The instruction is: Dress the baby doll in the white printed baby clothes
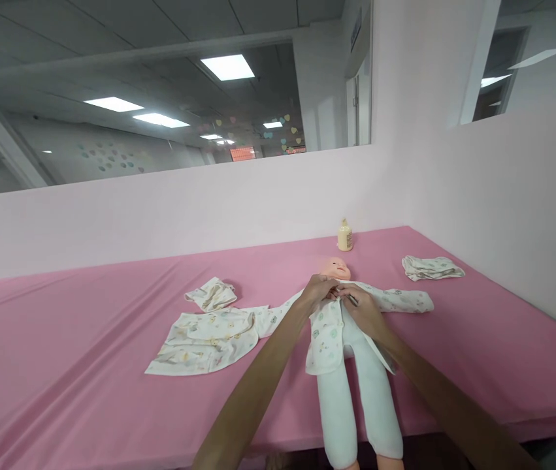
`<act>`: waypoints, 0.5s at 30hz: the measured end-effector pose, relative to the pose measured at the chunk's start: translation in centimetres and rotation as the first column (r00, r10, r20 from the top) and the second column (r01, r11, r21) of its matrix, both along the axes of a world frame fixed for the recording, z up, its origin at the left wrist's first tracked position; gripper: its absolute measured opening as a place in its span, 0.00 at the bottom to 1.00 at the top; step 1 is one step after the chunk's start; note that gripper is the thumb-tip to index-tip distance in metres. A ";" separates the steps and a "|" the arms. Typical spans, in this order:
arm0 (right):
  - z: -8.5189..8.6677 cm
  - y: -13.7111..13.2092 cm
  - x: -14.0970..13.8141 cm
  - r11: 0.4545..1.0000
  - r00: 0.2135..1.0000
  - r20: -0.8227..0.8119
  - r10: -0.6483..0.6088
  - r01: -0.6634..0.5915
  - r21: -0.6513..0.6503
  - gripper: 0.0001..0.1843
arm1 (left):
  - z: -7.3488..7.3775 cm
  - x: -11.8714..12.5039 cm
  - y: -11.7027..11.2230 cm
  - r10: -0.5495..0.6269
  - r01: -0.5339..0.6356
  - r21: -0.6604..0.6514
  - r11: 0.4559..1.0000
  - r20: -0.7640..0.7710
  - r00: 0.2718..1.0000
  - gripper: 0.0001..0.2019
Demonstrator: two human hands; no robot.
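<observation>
A baby doll [336, 267] lies face up on the pink-covered table, its white legs [337, 411] reaching past the front edge. It wears a white printed baby jacket [325, 339], whose front panels hang apart below the chest while both sleeves stretch sideways. At the collar, my left hand [321, 290] pinches the cloth with bent fingers. Close beside it, my right hand [362, 308] also has its fingers closed on the jacket's front edge near the neck. Whatever fastening lies between the fingertips is hidden.
Left of the doll lies a spread printed baby garment [209, 343], with a crumpled cloth [212, 294] behind it. A folded printed garment [432, 267] rests at the right. Behind the doll's head stands a cream pump bottle [345, 236]. Walls border the pink table cover [86, 391] at back and right.
</observation>
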State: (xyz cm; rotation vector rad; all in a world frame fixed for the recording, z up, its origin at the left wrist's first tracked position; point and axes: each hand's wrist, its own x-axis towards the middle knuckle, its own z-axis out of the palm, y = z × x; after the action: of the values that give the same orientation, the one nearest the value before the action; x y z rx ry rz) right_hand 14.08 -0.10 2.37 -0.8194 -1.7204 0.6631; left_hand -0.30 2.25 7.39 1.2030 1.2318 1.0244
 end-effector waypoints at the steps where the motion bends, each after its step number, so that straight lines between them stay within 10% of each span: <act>1: 0.0 0.0 0.0 1.000 1.000 0.001 -0.003 0.003 0.001 0.11 | 0.0 0.0 0.0 -0.001 0.001 0.003 1.000 -0.008 1.000 0.09; 15: 0.1 -0.2 0.0 1.000 1.000 0.004 0.000 0.000 0.009 0.12 | -0.6 0.1 -0.2 0.012 -0.009 0.098 0.995 -0.028 1.000 0.09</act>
State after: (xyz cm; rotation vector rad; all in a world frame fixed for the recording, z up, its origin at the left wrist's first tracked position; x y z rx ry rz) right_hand 14.03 -0.31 2.46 -0.8146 -1.7257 0.6542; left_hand -0.23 2.02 6.82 1.2918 1.2232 1.0887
